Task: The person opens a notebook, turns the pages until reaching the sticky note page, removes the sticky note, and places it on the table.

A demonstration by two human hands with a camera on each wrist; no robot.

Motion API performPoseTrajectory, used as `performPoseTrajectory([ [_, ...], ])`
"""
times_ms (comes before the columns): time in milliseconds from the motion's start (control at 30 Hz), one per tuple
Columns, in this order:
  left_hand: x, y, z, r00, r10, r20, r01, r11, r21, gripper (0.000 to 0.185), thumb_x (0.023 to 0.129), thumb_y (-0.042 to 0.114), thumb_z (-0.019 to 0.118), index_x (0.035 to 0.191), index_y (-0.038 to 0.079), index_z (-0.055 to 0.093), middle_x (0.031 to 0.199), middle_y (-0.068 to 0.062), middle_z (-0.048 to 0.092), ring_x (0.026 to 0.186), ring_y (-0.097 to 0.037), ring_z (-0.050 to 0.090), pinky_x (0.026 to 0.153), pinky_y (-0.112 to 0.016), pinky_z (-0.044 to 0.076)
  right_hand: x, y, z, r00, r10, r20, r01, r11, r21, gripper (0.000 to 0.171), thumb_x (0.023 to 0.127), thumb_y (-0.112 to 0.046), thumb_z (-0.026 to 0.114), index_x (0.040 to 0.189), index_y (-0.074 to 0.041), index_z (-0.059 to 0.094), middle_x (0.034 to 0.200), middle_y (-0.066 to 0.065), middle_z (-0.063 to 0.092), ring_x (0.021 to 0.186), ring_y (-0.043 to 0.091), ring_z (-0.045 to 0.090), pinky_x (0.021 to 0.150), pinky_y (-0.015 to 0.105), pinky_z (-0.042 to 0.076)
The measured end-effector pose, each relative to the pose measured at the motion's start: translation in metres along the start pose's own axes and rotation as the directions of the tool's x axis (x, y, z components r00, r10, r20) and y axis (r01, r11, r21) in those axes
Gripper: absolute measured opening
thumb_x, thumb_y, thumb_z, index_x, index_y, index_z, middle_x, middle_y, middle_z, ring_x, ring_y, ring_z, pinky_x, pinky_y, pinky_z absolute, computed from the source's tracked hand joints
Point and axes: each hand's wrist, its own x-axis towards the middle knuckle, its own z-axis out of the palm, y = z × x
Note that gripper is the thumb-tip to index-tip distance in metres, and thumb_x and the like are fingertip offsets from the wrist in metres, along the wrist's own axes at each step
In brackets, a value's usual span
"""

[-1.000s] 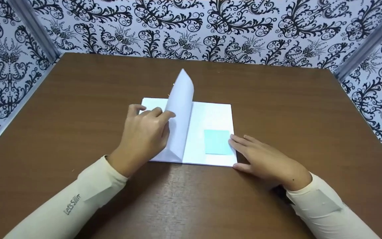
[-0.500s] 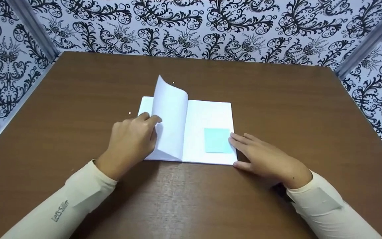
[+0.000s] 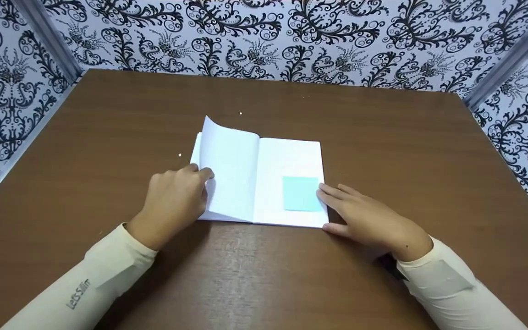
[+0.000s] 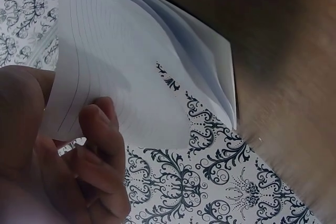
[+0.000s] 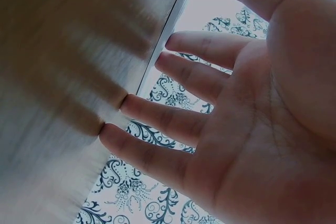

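Observation:
An open notebook (image 3: 287, 156) with white pages lies at the middle of the table. My left hand (image 3: 175, 192) pinches the outer edge of one page (image 3: 229, 174), which stands curved over the left half with its far corner raised. In the left wrist view faint ruled lines show on that page (image 4: 115, 66), and the curled fingers (image 4: 100, 129) sit at its edge. A light-blue sticky note (image 3: 300, 194) is on the lower part of the right page. My right hand (image 3: 367, 220) rests at the right edge with straight fingers, the fingertips touching the page beside the note.
The brown wooden table (image 3: 264, 275) reaches to a wall (image 3: 264, 41) with black-and-white scroll wallpaper at the back and both sides. Tiny white specks (image 3: 180, 155) lie on the wood near the notebook.
My left hand has moved left and toward me with the page, which has swung from nearly upright down over the left half. The right hand has stayed in place.

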Motion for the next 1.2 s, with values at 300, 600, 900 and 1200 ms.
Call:
performPoseTrajectory([
  [300, -0.001, -0.001, 0.002, 0.994, -0.010, 0.111, 0.005, 0.999, 0.040, 0.016, 0.081, -0.003, 0.061, 0.076, 0.008, 0.071, 0.059, -0.010, 0.058, 0.042, -0.021, 0.045, 0.035, -0.040, 0.035, 0.000, 0.000, 0.001, 1.000, -0.002, -0.007, 0.002, 1.000, 0.008, 0.070, 0.097, -0.036, 0.064, 0.153, -0.005, 0.037, 0.161, 0.014, 0.035, 0.145, 0.049, 0.033, 0.115, 0.060, 0.031],
  [600, -0.001, -0.004, 0.007, 0.977, 0.003, 0.214, -0.015, 0.998, 0.054, 0.021, 0.083, -0.003, 0.059, 0.084, 0.008, 0.076, 0.062, -0.013, 0.062, 0.045, -0.017, 0.041, 0.037, -0.037, 0.033, 0.000, 0.001, 0.001, 1.000, -0.007, -0.014, 0.007, 1.000, 0.004, 0.070, 0.097, -0.035, 0.064, 0.153, -0.004, 0.037, 0.160, 0.015, 0.036, 0.144, 0.050, 0.034, 0.115, 0.060, 0.031],
  [900, -0.002, -0.005, 0.006, 0.975, 0.072, 0.212, -0.089, 0.993, 0.073, 0.014, 0.080, -0.003, 0.063, 0.070, 0.005, 0.068, 0.050, -0.009, 0.054, 0.049, -0.014, 0.027, 0.038, -0.031, 0.022, -0.001, 0.000, 0.000, 1.000, -0.002, -0.012, 0.002, 1.000, -0.001, 0.070, 0.096, -0.034, 0.066, 0.153, -0.004, 0.038, 0.160, 0.014, 0.036, 0.143, 0.050, 0.035, 0.114, 0.060, 0.032],
  [1200, -0.001, -0.002, -0.003, 0.950, 0.031, 0.311, -0.070, 0.991, 0.112, 0.027, 0.086, 0.022, 0.074, 0.066, 0.006, 0.063, 0.046, -0.003, 0.044, 0.048, -0.014, 0.028, 0.037, -0.033, 0.029, -0.001, -0.001, -0.001, 1.000, 0.013, 0.000, -0.013, 1.000, 0.000, 0.070, 0.096, -0.035, 0.066, 0.153, -0.006, 0.037, 0.161, 0.013, 0.036, 0.144, 0.049, 0.034, 0.114, 0.060, 0.032],
])
